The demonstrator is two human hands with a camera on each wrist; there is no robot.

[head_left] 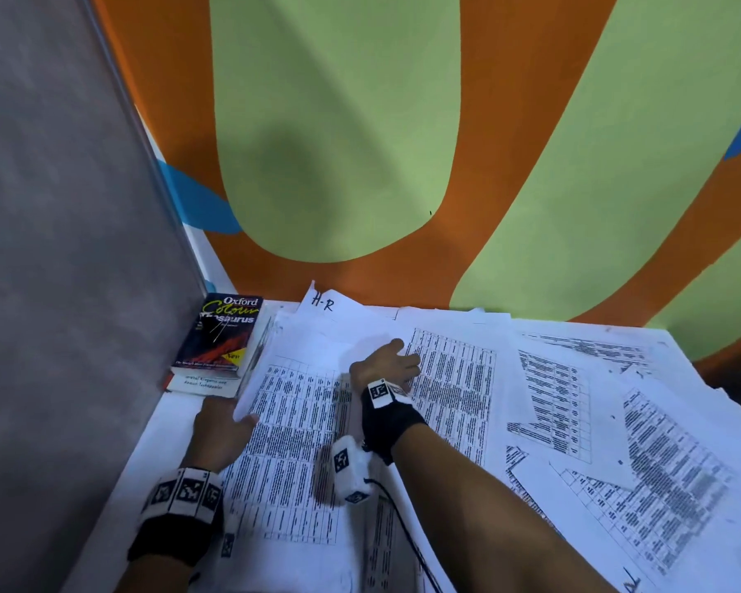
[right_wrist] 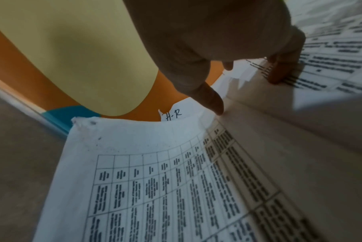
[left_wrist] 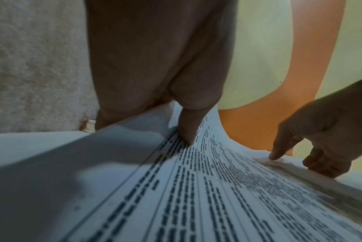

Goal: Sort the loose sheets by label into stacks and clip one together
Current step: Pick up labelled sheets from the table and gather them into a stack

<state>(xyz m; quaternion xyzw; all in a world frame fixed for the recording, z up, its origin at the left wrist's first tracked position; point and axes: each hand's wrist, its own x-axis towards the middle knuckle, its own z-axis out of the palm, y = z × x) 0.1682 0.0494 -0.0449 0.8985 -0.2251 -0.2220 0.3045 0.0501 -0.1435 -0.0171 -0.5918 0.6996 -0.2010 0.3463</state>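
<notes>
Loose printed sheets with tables cover the white table. My left hand pinches the left edge of one table-printed sheet, thumb on top and that edge lifted and curled. My right hand lies open further back, its thumb and fingertips pressing on the overlapping sheets. A sheet hand-labelled "H-R" pokes out at the back against the wall; the same H-R label shows in the right wrist view. No clip is in view.
Two stacked books, an Oxford thesaurus on top, sit at the back left against a grey partition. More printed sheets lie scattered over the right half. An orange and green wall backs the table.
</notes>
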